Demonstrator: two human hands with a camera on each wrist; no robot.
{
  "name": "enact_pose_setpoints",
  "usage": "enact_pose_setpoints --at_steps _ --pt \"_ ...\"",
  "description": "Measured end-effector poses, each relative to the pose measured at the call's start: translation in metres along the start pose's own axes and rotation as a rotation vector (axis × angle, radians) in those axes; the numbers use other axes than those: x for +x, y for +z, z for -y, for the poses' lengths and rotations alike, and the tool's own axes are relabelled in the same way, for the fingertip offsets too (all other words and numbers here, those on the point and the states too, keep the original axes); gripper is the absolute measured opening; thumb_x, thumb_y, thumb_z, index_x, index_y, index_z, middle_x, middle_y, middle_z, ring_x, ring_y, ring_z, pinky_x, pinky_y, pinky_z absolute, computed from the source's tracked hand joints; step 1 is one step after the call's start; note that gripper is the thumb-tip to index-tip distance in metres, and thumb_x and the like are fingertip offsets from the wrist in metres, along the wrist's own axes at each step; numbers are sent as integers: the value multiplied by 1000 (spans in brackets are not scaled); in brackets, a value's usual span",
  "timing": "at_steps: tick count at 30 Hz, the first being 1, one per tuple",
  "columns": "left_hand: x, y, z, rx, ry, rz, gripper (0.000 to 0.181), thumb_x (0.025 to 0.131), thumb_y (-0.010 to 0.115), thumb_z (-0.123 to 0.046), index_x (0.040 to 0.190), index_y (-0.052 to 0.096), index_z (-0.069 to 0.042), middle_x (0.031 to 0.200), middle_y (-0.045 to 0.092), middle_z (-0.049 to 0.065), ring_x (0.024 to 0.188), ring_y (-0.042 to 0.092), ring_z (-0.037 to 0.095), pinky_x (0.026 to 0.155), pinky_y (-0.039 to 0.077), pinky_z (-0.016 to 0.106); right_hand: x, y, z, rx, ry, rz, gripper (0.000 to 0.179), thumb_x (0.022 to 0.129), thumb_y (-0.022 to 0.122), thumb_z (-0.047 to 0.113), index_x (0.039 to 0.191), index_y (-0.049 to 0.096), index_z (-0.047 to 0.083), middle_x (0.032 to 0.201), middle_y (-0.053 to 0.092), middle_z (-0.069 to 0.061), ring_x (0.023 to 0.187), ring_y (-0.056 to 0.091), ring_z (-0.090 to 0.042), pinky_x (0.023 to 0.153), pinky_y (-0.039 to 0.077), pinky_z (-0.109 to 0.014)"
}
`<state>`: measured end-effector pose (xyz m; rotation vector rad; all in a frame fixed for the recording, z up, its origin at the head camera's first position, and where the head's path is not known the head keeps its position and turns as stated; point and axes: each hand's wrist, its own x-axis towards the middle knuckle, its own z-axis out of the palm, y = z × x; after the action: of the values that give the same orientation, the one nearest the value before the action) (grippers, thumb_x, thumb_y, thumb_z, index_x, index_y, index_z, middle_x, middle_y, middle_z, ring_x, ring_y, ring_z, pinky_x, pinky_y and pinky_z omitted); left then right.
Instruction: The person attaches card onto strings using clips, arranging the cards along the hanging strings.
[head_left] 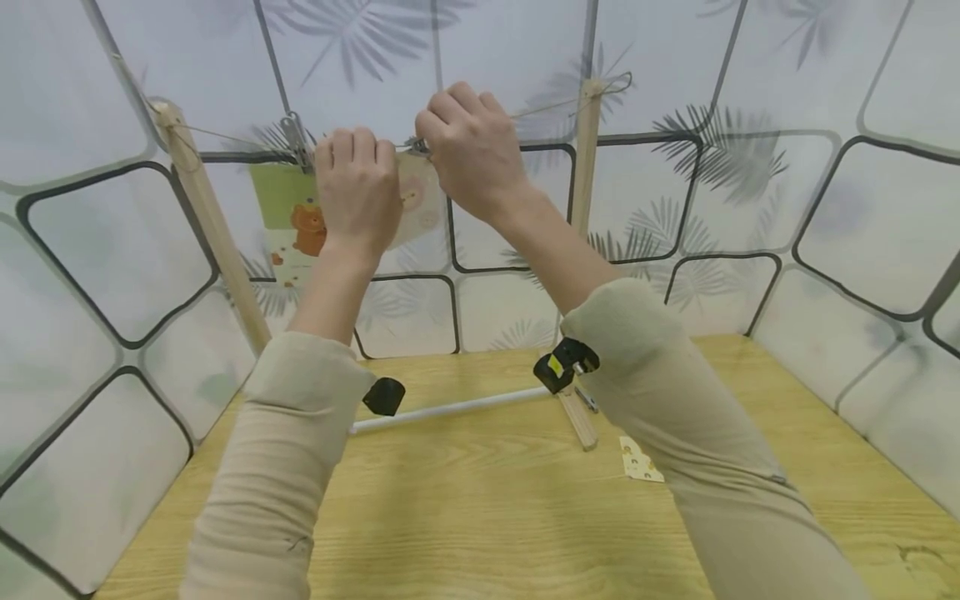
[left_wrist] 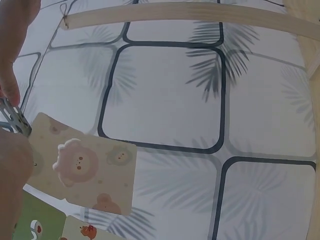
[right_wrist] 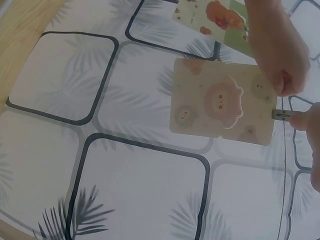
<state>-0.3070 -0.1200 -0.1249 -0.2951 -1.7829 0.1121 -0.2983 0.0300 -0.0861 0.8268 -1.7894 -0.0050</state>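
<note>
My right hand (head_left: 472, 146) pinches a metal clip (right_wrist: 281, 115) at the top edge of a beige card (right_wrist: 220, 100) with a pale pink animal drawing. My left hand (head_left: 360, 179) is curled at the same card's upper corner, beside the clip, its fingertips mostly hidden from the head view. The card hangs below a thin string (head_left: 225, 133). Just left of my left hand, a green and cream card (head_left: 288, 217) with a brown bear hangs from another metal clip (head_left: 296, 137).
Wooden posts, one left (head_left: 213, 225) and one right (head_left: 587, 158), carry the string. On the wooden table (head_left: 465, 517) lie a white rod (head_left: 457, 407), a wood strip (head_left: 577, 421) and a small yellowish card (head_left: 639, 460). Patterned fabric walls (head_left: 787, 200) surround the table.
</note>
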Motion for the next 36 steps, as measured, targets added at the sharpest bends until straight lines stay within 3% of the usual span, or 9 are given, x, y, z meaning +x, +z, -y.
enact_pose_setpoints --at_steps 6,10,17,24,28,36 --pt "-2 2 0 -13 2 -51 20 82 36 7 80 56 4 84 51 18 84 45 35 79 33 44 -1 2 1 6 -23 -7 19 82 49 -7 87 66 0 92 63 -10 93 53 -27 72 42 -35" --pt "-2 1 -1 -12 7 -65 20 82 36 7 79 56 3 84 52 18 83 45 35 80 34 44 -1 2 1 13 -19 -8 19 82 49 -7 89 66 1 94 63 -9 94 53 -26 74 42 -35" --pt "-3 0 -1 -1 10 -52 23 84 38 6 83 60 3 86 54 17 86 45 34 83 33 44 -1 2 2 -8 18 62 20 85 56 1 102 65 3 105 63 -9 102 52 -25 80 42 -35" --pt "-3 0 -1 -47 -32 -36 25 93 37 -7 89 59 4 92 55 19 90 46 36 86 32 45 -5 0 3 -48 68 121 40 87 63 19 123 56 3 116 60 -10 110 50 -27 85 43 -37" --pt "-4 -2 -1 -55 -37 -17 28 97 38 -17 94 56 4 94 54 20 91 45 37 87 31 45 -9 0 2 -51 72 113 37 88 62 20 119 58 3 112 61 -11 107 52 -27 82 43 -36" --pt "-5 -3 -3 -97 -23 -42 27 95 40 -18 92 56 4 91 53 19 88 45 36 83 31 45 -19 4 -6 -41 101 106 34 92 53 27 115 61 4 107 62 -10 103 53 -27 82 42 -38"
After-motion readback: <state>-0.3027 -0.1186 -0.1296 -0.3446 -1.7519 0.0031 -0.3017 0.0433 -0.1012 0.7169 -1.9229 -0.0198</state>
